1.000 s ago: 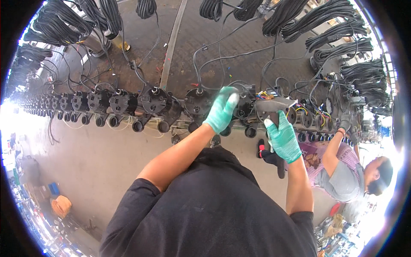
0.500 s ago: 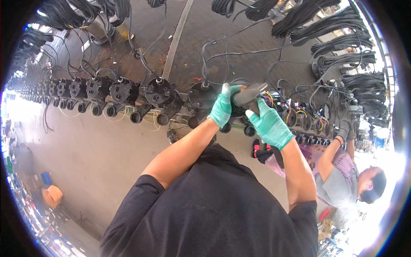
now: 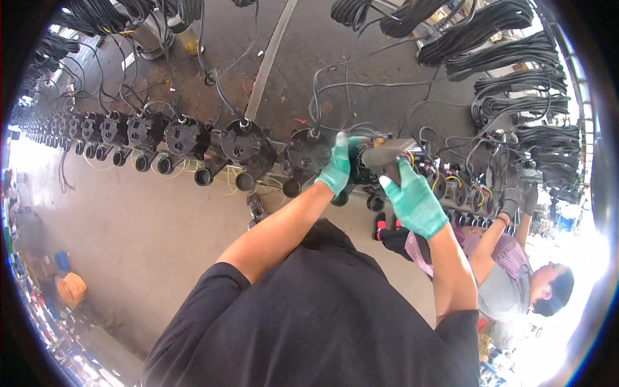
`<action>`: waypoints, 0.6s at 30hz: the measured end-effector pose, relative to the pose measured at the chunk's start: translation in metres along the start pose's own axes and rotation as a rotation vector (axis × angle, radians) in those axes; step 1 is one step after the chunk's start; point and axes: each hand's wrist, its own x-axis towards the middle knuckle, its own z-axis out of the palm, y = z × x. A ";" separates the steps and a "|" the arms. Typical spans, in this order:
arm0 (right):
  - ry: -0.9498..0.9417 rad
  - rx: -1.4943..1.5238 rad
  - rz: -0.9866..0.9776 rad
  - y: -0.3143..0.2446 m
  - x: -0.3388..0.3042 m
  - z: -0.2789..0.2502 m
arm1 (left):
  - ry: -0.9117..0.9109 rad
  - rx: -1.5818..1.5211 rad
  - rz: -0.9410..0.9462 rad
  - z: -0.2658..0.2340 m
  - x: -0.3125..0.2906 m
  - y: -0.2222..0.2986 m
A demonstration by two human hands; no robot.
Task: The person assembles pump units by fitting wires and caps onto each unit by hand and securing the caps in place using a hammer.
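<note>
Both of my hands wear green gloves with pale fingertips. My right hand point(image 3: 418, 201) is closed round the dark handle of a grey pistol-shaped power tool point(image 3: 385, 153). The tool lies across a black round motor housing in the row, and its working end is partly hidden. Beside it my left hand point(image 3: 336, 166) curls over the edge of that housing, its fingers close to the tool. Left of my left hand stands another black round housing point(image 3: 303, 151) with a cable rising from its top. Coloured wires point(image 3: 412, 157) show just behind the tool.
A long row of similar black housings point(image 3: 187, 137) runs left along the bench edge. Coiled black cables point(image 3: 477, 32) hang over the dark bench point(image 3: 219, 71), loose cords crossing it. A co-worker in a grey shirt point(image 3: 503, 291) works at the right, gloved hands on the row.
The tool and my right hand have shifted slightly right and down. My left hand stays at the housing. The co-worker has moved slightly, and the whole view has tilted a little.
</note>
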 end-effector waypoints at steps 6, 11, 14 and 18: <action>0.390 -0.132 -0.432 0.001 -0.028 -0.016 | 0.239 0.205 -0.054 -0.023 -0.031 -0.023; 0.035 0.001 -0.107 0.037 -0.017 0.031 | -0.201 0.425 0.431 -0.027 -0.029 0.000; -0.004 0.038 -0.050 0.038 -0.008 0.025 | -0.234 0.169 0.299 -0.013 -0.038 0.024; 0.006 0.060 -0.091 0.028 -0.010 0.009 | -0.329 0.656 0.507 -0.029 -0.038 0.021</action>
